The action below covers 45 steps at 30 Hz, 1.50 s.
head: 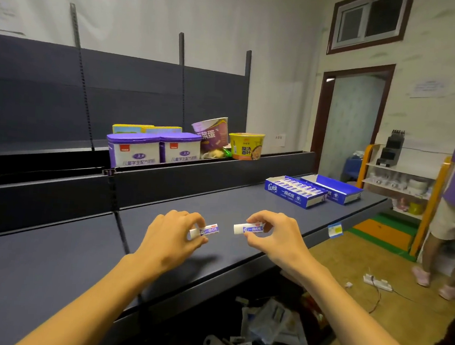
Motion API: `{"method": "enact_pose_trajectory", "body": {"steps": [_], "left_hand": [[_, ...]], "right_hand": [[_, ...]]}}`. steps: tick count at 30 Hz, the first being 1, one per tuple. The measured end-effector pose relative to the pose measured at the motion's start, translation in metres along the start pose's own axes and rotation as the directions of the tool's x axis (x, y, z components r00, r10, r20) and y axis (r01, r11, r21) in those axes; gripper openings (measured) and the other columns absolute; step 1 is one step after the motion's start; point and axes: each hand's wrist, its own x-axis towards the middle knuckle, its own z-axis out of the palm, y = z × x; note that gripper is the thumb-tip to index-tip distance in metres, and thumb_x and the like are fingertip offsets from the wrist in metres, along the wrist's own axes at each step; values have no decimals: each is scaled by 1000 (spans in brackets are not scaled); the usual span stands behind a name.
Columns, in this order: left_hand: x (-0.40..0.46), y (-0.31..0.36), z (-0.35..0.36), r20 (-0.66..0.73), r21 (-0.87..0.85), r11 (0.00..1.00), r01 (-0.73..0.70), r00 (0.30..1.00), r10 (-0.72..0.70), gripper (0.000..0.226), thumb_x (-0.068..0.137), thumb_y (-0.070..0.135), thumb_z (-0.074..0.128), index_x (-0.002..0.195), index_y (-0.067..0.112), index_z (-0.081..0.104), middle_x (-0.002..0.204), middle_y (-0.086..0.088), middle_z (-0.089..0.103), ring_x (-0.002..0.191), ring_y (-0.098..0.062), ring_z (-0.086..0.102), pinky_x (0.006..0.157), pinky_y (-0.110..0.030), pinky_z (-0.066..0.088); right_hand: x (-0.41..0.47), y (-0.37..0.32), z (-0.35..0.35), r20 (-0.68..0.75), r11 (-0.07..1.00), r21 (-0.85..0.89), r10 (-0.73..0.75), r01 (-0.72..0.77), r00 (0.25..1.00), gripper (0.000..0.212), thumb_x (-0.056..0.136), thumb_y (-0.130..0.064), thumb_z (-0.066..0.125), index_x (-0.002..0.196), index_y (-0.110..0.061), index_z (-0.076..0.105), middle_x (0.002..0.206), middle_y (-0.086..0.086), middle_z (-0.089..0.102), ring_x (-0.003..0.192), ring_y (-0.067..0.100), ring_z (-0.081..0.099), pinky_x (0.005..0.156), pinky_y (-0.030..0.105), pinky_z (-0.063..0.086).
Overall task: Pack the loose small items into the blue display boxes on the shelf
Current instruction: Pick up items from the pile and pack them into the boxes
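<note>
Forearms: two bare arms reach over the dark blue-grey metal shelf [246,201], each of the hands carrying one item.
Left hand [172,236]: fingers and thumb pinch a small white eraser in a blue-and-white sleeve [204,230], just above the shelf.
Right hand [273,235]: pinches a second matching eraser [248,228], likewise off the surface.
Boxes: two blue cardboard display boxes, well apart from the hands at the far right; the nearer box [295,192] looks nearly full, the farther box [334,189] appears mostly empty.
Next step: likely carry both across and slot them upright, sleeves aligned with the rows.
Count: two erasers held, two boxes.
</note>
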Motion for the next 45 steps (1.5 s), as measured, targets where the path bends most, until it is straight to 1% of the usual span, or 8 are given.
{"method": "enact_pose_trajectory", "body": {"steps": [5,11,20,28,34,37,42,45], "left_hand": [[44,56,33,-5,-2,1000,29,1000,-29,28,87,50,59,106,31,60,103,8,65,94,-16,56,79,-31,46],[86,106,67,-7,13,996,93,996,-93,31,87,51,59,109,29,60,105,6,66,96,-16,56,82,-31,47],[147,145,115,-20,31,993,114,993,-113,34,87,54,56,110,28,60,105,6,65,96,-17,55,77,-28,40],[228,158,160,-71,-7,995,96,993,-97,29,87,50,58,108,29,61,105,8,65,97,-14,56,79,-28,41],[282,162,184,-40,-10,994,111,993,-111,30,88,48,58,111,29,60,113,7,64,100,-12,54,82,-29,41],[303,166,191,-21,4,993,116,993,-116,30,88,46,58,113,29,60,116,7,64,102,-12,53,84,-29,40],[334,180,205,-27,25,989,147,989,-147,30,88,46,59,113,29,59,115,7,64,101,-10,53,85,-28,41],[347,196,217,-28,36,985,171,985,-170,32,88,47,59,114,29,59,117,7,63,104,-11,54,87,-29,42]], "right_hand": [[25,62,-51,44,1000,9,-19,19,999,26,79,-22,76,103,-23,67,97,-9,63,84,6,57,65,8,43],[51,128,-97,132,997,52,-56,49,990,26,80,-23,75,99,-32,58,95,-20,55,94,3,57,69,11,48],[98,203,-125,165,991,113,-84,66,983,25,79,-25,76,98,-29,61,100,-14,61,100,5,57,70,15,51],[166,264,-143,132,992,-24,-121,126,984,23,78,-29,77,98,-26,66,91,-12,60,81,3,55,64,14,41],[217,302,-148,140,987,-91,-116,130,983,24,78,-38,75,99,-30,65,100,-6,64,88,11,56,68,21,49],[235,321,-149,149,984,-107,-126,143,981,27,78,-39,74,102,-29,67,101,-8,64,90,9,54,68,17,45],[260,352,-155,173,972,-140,-166,191,971,24,79,-42,73,101,-34,70,101,-10,63,94,9,52,81,29,47],[276,371,-163,203,955,-172,-205,241,958,25,80,-42,72,103,-33,70,94,-10,58,91,8,49,76,27,43]]}}
